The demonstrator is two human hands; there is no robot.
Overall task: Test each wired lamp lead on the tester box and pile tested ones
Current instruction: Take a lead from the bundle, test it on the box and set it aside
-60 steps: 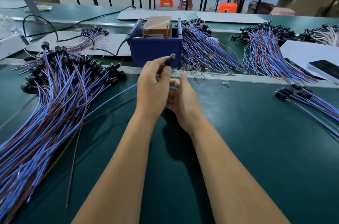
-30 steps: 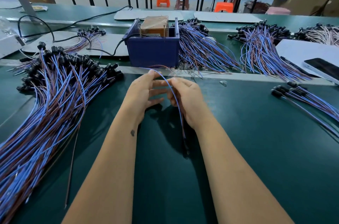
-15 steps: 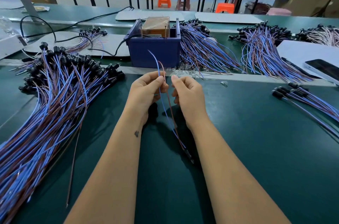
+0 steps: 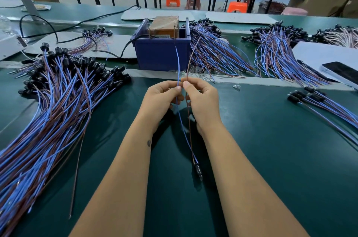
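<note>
One lamp lead (image 4: 188,139) hangs between my forearms, its black lamp holder (image 4: 198,171) low near the green mat. My left hand (image 4: 161,101) pinches its blue wire and my right hand (image 4: 202,103) pinches its brown wire. Both wire ends stick up, spread apart, toward the blue tester box (image 4: 161,52), which has two upright metal posts and a brown block inside. The wire tips end just short of the box's top edge.
A big pile of leads (image 4: 54,105) covers the left of the mat. A few leads (image 4: 325,105) lie at the right. More bundles (image 4: 215,52) lie behind the box. A phone (image 4: 342,73) rests on a white sheet far right. A loose brown wire (image 4: 76,170) lies lower left.
The lead was turned over: my left hand held the black holder up near the box, now the holder hangs down. The two wire ends have been separated and raised toward the tester box.
</note>
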